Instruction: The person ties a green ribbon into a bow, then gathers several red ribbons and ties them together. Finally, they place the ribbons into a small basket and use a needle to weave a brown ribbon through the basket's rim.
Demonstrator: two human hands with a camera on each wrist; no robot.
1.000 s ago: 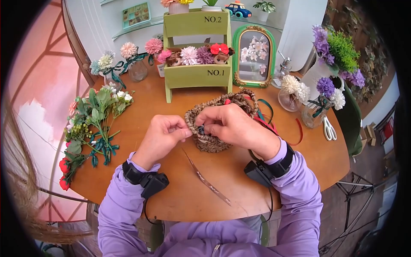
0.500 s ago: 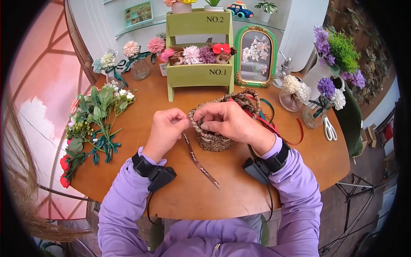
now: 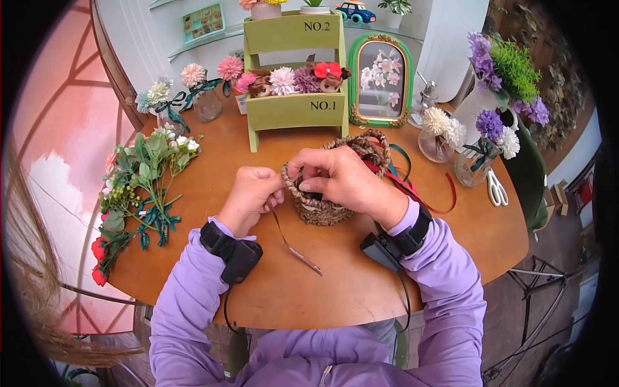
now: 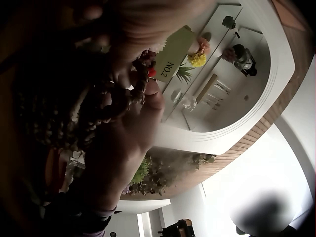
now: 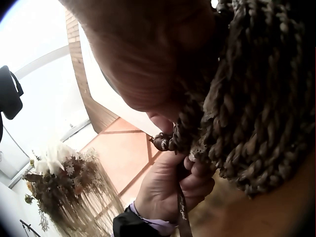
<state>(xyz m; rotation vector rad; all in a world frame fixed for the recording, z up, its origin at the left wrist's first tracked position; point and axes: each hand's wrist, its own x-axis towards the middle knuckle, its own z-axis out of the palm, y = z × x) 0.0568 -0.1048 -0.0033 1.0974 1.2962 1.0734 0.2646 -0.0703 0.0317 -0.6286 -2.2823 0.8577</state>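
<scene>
A brown woven basket (image 3: 322,211) stands on the table before the hands. At its left rim the left hand (image 3: 253,197) pinches a brown printed ribbon (image 3: 298,255), whose loose end hangs down onto the table. In the right wrist view the ribbon (image 5: 182,212) runs down from the curled fingers of the left hand (image 5: 165,190), close beside the braided basket (image 5: 261,108). The right hand (image 3: 351,180) grips the basket's rim, thumb inside the opening. The left wrist view shows the right hand (image 4: 121,148) at the braided rim, dark and partly hidden.
Flower stems (image 3: 151,171) with green ribbon lie at the left. A green two-tier stand (image 3: 296,113) and a framed picture (image 3: 380,84) are behind the basket. Red ribbon (image 3: 451,193), glass vases (image 3: 471,169) and white scissors (image 3: 496,189) are on the right.
The ribbon's loose end has shifted left and up, and its strip has twisted. The left hand has moved slightly away from the rim; the right hand stays at the basket.
</scene>
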